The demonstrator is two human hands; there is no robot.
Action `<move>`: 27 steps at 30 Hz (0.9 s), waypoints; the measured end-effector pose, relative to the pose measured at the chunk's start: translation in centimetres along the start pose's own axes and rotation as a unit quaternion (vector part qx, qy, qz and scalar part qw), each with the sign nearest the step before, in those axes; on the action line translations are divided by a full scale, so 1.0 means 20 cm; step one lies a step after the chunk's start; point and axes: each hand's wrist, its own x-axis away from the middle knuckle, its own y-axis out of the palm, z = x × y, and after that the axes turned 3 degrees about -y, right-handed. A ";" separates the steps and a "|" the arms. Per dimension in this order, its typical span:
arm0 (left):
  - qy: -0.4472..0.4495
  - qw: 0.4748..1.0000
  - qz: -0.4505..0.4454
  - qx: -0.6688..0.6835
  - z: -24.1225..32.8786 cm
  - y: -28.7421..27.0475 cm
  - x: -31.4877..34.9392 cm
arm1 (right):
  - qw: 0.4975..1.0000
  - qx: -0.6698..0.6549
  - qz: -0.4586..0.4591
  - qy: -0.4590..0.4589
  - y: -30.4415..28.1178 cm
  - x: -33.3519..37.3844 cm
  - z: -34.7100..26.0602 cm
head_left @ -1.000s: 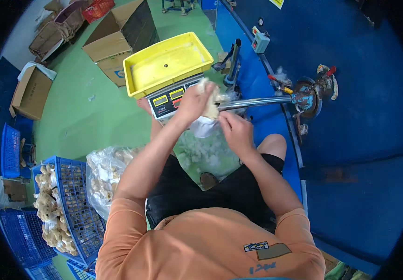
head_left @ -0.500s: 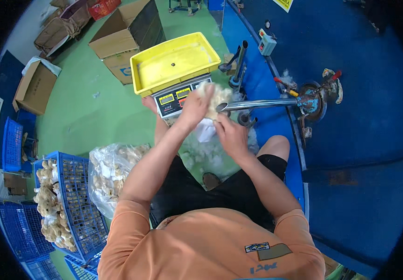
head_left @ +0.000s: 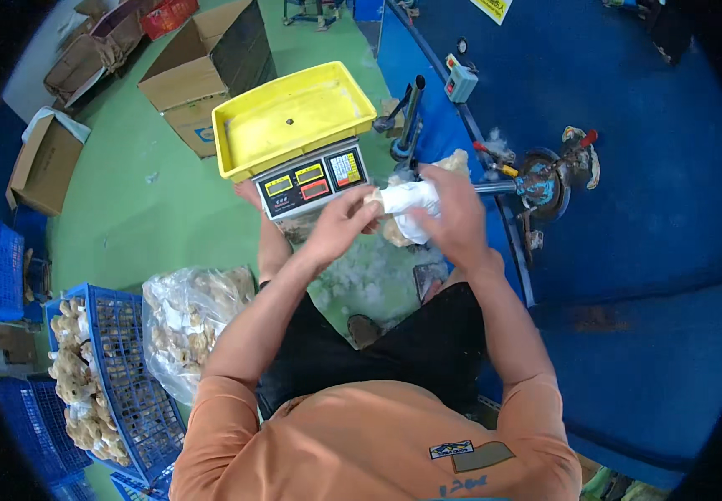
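A tan and white plush toy [head_left: 411, 199] is stretched between my two hands, in front of the right side of the scale. My left hand [head_left: 342, 224] pinches its left end. My right hand [head_left: 459, 209], a little blurred, is closed around its right part, with tan plush showing above the fingers. A shiny metal tube [head_left: 497, 187] runs from a round machine fitting [head_left: 542, 185] toward the toy. The toy and my right hand hide the tube's free end, so I cannot tell whether the toy is around it.
A yellow tray [head_left: 294, 125] rests on a digital scale [head_left: 311, 185]. White stuffing fluff [head_left: 361, 280] lies on the green floor. To the left are a clear bag of plush pieces [head_left: 190, 326] and a blue crate [head_left: 131, 367]. An open cardboard box [head_left: 202, 75] stands behind; a blue machine wall is right.
The toy and my right hand have moved right and up along the tube, covering its free end. My left hand has dropped lower and now pinches the toy's left end. The view has shifted slightly.
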 end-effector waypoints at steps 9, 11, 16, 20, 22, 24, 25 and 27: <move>-0.093 0.978 0.016 0.188 0.12 0.09 -0.03 | 0.954 0.120 -0.247 -0.123 0.11 -0.12 0.12; -0.109 0.972 0.021 0.206 0.15 0.05 -0.02 | 0.956 0.109 -0.239 -0.134 0.14 -0.13 0.09; -0.142 0.976 0.027 0.165 0.19 -0.08 0.03 | 0.954 0.117 -0.238 -0.142 0.22 -0.14 0.01; -0.037 0.966 0.117 0.227 0.09 -0.20 0.05 | 0.962 0.090 -0.250 -0.068 0.31 -0.19 -0.13; -0.008 0.980 0.102 0.172 0.03 -0.19 0.04 | 0.956 0.071 -0.282 0.048 0.27 -0.24 -0.18; 0.059 0.994 0.068 0.059 0.01 -0.17 0.03 | 0.945 0.050 -0.267 0.182 0.19 -0.19 0.04; 0.095 0.994 0.047 0.004 0.00 -0.15 -0.01 | 0.935 0.045 -0.245 0.252 0.12 -0.14 0.19; 0.083 0.995 -0.024 -0.052 -0.03 -0.11 -0.06 | 0.926 0.154 -0.271 0.213 0.00 -0.11 0.37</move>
